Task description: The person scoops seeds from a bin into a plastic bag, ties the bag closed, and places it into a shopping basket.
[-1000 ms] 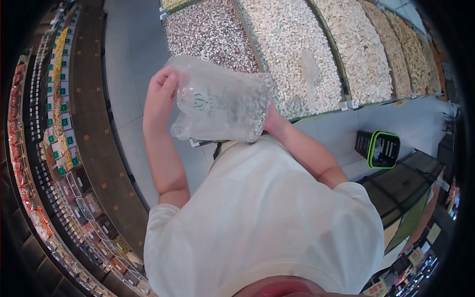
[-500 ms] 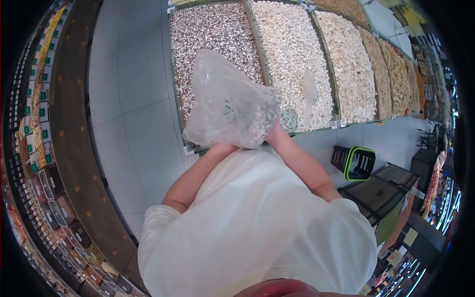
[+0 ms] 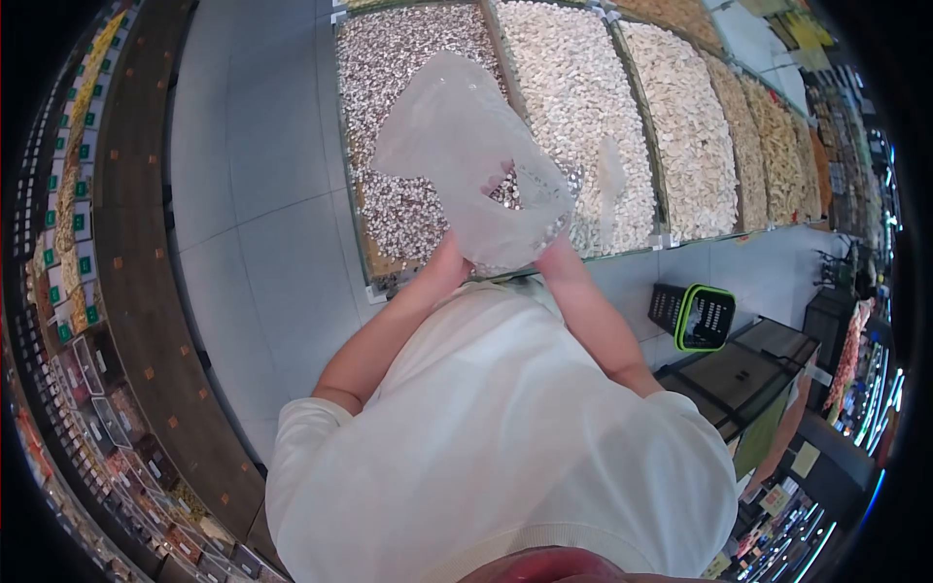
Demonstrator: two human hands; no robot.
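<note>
A thin, translucent white plastic bag (image 3: 457, 126) is spread out in front of my body, over the bin of dark-and-white speckled pieces (image 3: 403, 214). My left hand (image 3: 455, 260) grips the bag from its left underside; film covers most of that hand. A few fingertips show inside a gap in the plastic, near the bag's middle. On the lower right side, my right hand (image 3: 557, 255) is closed on the bag, its fingers partly hidden by film. Small pale and dark pieces show through the bag at its right edge.
Right of the speckled bin lies a bin of white chunks (image 3: 583, 87), with a pale scoop-like piece (image 3: 610, 175) on it. A bin of cream slices (image 3: 680, 126) follows. A black basket with a green rim (image 3: 707, 319) sits on the floor. Brown shelving (image 3: 131, 262) runs along the left.
The bag has turned and stretched upward, its top shifting away from me and right. A gap in the film now shows, and the green print is out of sight. Both hands moved slightly right.
</note>
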